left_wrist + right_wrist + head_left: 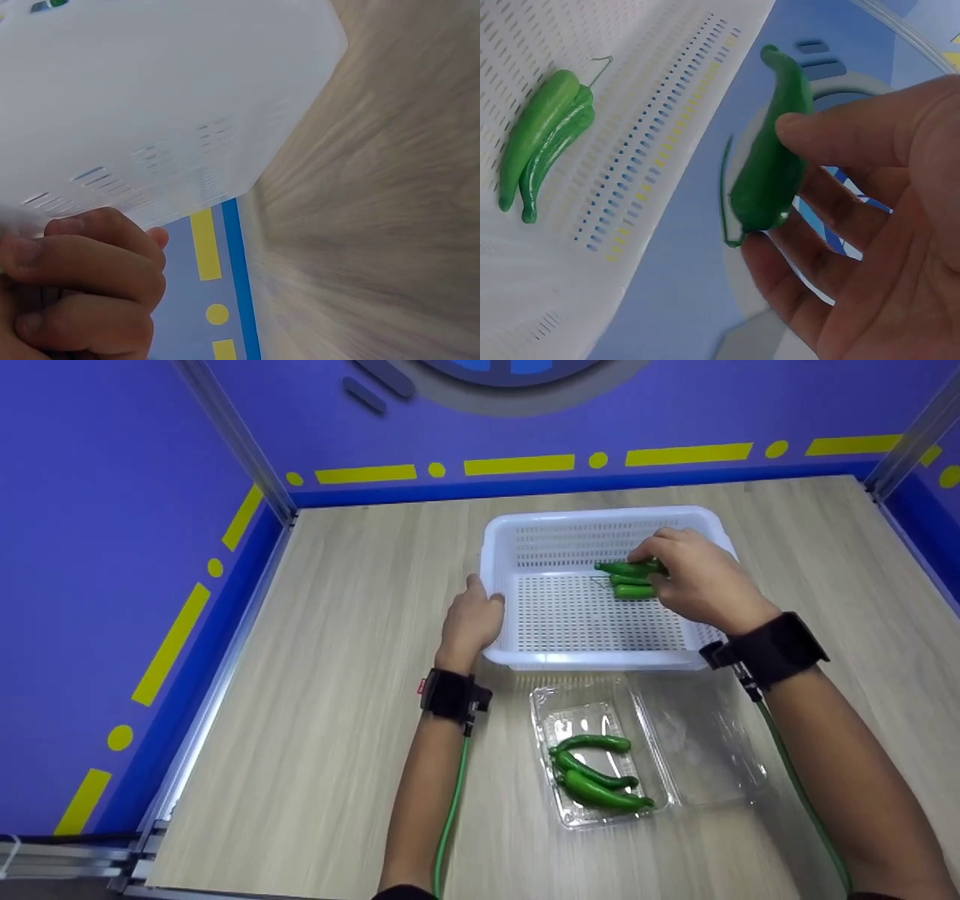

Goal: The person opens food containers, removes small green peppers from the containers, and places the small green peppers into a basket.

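Observation:
My left hand (pixel 471 619) grips the left rim of a white plastic basket (pixel 592 660). The left wrist view has its fingers (pixel 97 266) curled at the rim, beside the basket's slotted outer wall (pixel 172 97). Over the basket's right half, my right hand (pixel 705 577) pinches a green chili pepper (pixel 772 165) between thumb and fingertips, its thin stem hanging free. Two more green peppers (pixel 536 142) lie side by side on the basket floor, just under the held one in the head view.
In front of the basket lies an opened clear plastic clamshell box (pixel 536 720), its lid (pixel 697 750) folded out to the right. Three green peppers (pixel 600 793) lie in its left half. Blue panels (pixel 360 442) bound the wooden table (pixel 337 720) at the back and sides.

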`<state>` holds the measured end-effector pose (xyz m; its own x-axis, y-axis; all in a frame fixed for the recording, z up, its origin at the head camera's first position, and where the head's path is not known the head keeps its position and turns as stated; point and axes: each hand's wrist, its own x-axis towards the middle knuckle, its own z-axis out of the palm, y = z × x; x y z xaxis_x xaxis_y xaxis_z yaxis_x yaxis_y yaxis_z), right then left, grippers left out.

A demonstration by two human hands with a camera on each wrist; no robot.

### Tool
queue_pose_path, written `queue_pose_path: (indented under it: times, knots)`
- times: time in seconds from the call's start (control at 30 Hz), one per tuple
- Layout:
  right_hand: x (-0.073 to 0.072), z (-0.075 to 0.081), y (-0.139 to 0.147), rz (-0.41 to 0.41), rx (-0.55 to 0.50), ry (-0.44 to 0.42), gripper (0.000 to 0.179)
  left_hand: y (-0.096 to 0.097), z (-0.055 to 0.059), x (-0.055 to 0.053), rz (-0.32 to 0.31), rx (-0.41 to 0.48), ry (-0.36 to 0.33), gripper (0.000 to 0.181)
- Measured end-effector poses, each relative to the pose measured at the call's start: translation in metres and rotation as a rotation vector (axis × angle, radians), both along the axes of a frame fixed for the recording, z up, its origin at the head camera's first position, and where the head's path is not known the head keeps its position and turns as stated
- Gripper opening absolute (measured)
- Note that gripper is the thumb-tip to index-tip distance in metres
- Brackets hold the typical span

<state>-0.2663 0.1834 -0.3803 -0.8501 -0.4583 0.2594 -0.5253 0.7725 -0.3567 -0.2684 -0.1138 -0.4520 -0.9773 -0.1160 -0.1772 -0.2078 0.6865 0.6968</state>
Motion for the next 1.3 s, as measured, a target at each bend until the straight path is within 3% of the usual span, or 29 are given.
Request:
queue_pose_path:
  times: [0.23, 0.63, 1.1, 1.3]
  knots:
    - [-0.013, -0.001, 0.006, -0.014, 0.021, -0.092, 0.030, 0.001, 0.003, -0.002, 0.002, -0.015, 0.000, 0.064]
    - [-0.030, -0.004, 0.009, -0.010, 0.037, -0.173, 0.026, 0.000, 0.003, 0.000, 0.002, -0.049, -0.012, 0.062]
    - [-0.040, -0.007, 0.005, -0.005, 0.059, -0.228, 0.032, 0.001, 0.002, 0.000, 0.026, -0.029, -0.023, 0.066]
    - [-0.044, -0.018, 0.006, -0.006, 0.078, -0.240, 0.028, 0.002, 0.002, 0.000, 0.017, -0.034, -0.022, 0.069]
